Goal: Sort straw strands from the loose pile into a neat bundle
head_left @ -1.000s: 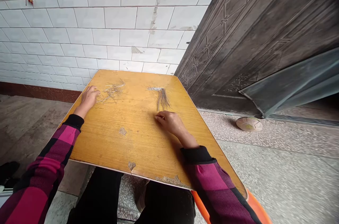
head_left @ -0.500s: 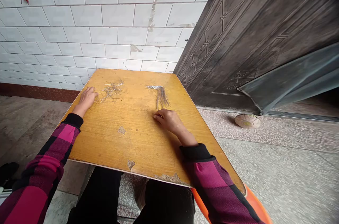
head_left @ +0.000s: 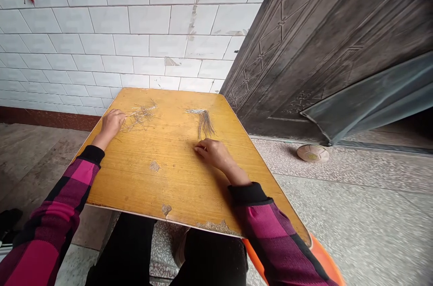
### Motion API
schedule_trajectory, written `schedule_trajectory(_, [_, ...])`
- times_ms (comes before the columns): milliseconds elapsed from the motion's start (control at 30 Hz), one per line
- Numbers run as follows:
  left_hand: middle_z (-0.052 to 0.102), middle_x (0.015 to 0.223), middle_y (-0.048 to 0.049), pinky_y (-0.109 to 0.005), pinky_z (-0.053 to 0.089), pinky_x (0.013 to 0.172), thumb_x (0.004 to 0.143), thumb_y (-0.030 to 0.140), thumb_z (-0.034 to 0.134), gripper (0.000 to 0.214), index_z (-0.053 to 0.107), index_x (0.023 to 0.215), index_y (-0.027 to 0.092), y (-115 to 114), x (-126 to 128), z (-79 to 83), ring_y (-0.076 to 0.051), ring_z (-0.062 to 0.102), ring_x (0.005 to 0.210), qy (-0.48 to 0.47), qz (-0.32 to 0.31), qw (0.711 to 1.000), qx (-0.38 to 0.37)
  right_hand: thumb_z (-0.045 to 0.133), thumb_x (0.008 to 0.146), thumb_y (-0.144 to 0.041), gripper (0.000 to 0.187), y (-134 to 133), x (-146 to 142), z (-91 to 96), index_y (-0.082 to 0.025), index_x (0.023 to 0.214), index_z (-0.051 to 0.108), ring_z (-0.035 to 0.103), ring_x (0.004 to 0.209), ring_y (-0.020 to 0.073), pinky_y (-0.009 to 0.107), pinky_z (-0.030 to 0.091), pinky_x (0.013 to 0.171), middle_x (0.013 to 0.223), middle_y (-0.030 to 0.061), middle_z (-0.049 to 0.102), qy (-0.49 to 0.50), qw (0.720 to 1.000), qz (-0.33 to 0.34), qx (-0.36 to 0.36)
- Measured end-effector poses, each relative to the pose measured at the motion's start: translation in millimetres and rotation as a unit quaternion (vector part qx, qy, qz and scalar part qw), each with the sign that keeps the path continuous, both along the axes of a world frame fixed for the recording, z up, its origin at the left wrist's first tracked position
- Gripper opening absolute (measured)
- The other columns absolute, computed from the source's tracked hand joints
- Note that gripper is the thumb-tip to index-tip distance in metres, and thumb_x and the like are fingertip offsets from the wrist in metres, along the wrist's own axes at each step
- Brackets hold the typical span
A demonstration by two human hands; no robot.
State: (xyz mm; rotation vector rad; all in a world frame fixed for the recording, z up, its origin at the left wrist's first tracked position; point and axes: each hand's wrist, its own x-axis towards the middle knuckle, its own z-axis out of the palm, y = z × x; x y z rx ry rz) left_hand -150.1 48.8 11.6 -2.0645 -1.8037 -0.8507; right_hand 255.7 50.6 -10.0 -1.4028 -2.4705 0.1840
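A yellow wooden table lies across my lap. A loose scatter of thin metal pins sits at its far left. My left hand rests at the scatter's left edge, fingers curled and pinching at the pins. A tidy bundle of the same pins lies at the far middle, fanned toward me. My right hand rests palm down just in front of that bundle, fingers bent, fingertips close to the pin ends. What either hand holds is too small to see.
A white tiled wall stands behind the table. A dark metal door runs along the right. A small ball lies on the floor by the door. An orange seat edge shows at lower right. Chipped spots mark the table's near edge.
My left hand has shifted slightly toward the loose pins and curled more. The right hand has barely moved. The view has drifted a little.
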Motion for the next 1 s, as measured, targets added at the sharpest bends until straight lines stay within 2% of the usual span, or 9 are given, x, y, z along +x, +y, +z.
schedule_trajectory(167, [0.072,0.082,-0.0046,-0.031,0.048,0.076,0.08,0.027,0.058,0.016,0.071,0.077,0.018,-7,16,12.9,-0.018,0.063,0.078,-0.216,-0.014,0.973,0.076,0.055,0.088,-0.024,0.018,0,-1,0.4,-0.016,0.087,0.071,0.063,0.079,0.019,0.027,0.042,0.069,0.088,0.0082,0.07,-0.003,1.0,-0.006,0.001])
schedule_trajectory(400, [0.069,0.074,-0.0049,-0.019,0.044,0.053,0.067,0.03,0.07,0.021,0.068,0.08,0.014,-19,33,25.6,-0.01,0.06,0.063,-0.599,-0.047,0.796,0.076,0.055,0.088,-0.025,0.019,-1,-1,0.9,-0.016,0.085,0.071,0.062,0.076,0.0183,0.027,0.042,0.068,0.086,0.0082,0.069,0.004,1.0,0.002,-0.005])
schedule_trajectory(500, [0.069,0.076,-0.0057,-0.02,0.044,0.055,0.064,0.028,0.072,0.021,0.067,0.078,0.013,-24,39,26.0,-0.01,0.06,0.063,-0.633,-0.048,0.771,0.054,0.055,0.087,-0.024,0.018,0,-1,0.4,-0.017,0.085,0.071,0.062,0.077,0.0186,0.027,0.042,0.069,0.086,0.0082,0.069,0.012,1.0,0.005,-0.003])
schedule_trajectory(633, [0.07,0.076,-0.0054,-0.025,0.047,0.058,0.069,0.03,0.071,0.017,0.069,0.077,0.015,-38,57,25.2,-0.014,0.062,0.068,-0.522,-0.088,0.846,0.066,0.055,0.086,-0.024,0.018,1,0,1.1,-0.017,0.082,0.07,0.061,0.074,0.0177,0.026,0.042,0.067,0.083,0.0076,0.068,0.021,1.0,0.009,-0.001])
schedule_trajectory(700, [0.07,0.08,-0.0047,-0.029,0.049,0.066,0.077,0.029,0.067,0.013,0.07,0.079,0.017,-51,76,24.4,-0.016,0.063,0.073,-0.38,-0.128,0.911,0.102,0.056,0.085,-0.025,0.017,-1,-3,1.6,-0.016,0.078,0.07,0.06,0.071,0.017,0.027,0.042,0.065,0.078,0.0069,0.068,0.068,0.998,0.012,-0.007])
schedule_trajectory(767, [0.071,0.084,-0.0055,-0.032,0.049,0.072,0.085,0.025,0.06,0.013,0.071,0.081,0.018,-67,100,21.0,-0.016,0.063,0.077,-0.242,-0.185,0.945,0.117,0.057,0.085,-0.03,0.019,-6,-10,1.7,-0.016,0.078,0.068,0.058,0.064,0.0157,0.027,0.044,0.061,0.071,0.0052,0.066,0.171,0.983,0.014,-0.057])
schedule_trajectory(833, [0.07,0.08,-0.0053,-0.032,0.048,0.068,0.089,0.019,0.054,0.017,0.069,0.082,0.018,-83,128,14.0,-0.016,0.06,0.075,-0.11,-0.25,0.955,0.115,0.056,0.086,-0.038,0.025,-15,-23,1.4,-0.015,0.086,0.067,0.056,0.057,0.0136,0.026,0.046,0.056,0.066,0.0028,0.063,0.31,0.936,0.025,-0.167])
schedule_trajectory(900, [0.069,0.077,-0.0054,-0.031,0.047,0.064,0.089,0.012,0.049,0.02,0.068,0.082,0.017,-96,155,4.2,-0.016,0.058,0.071,0.019,-0.306,0.946,0.104,0.06,0.084,-0.042,0.034,-25,-36,1.1,-0.015,0.104,0.063,0.059,0.059,0.0122,0.026,0.05,0.056,0.076,0.0034,0.066,0.43,0.85,0.054,-0.301])
schedule_trajectory(1000, [0.064,0.068,-0.0047,-0.031,0.043,0.061,0.089,0.008,0.046,0.024,0.065,0.077,0.016,-108,181,-10.0,-0.017,0.055,0.068,0.149,-0.338,0.923,0.109,0.071,0.076,-0.043,0.04,-36,-51,2.4,-0.018,0.106,0.061,0.058,0.059,0.0082,0.022,0.049,0.051,0.092,0.0043,0.068,0.517,0.757,0.092,-0.39])
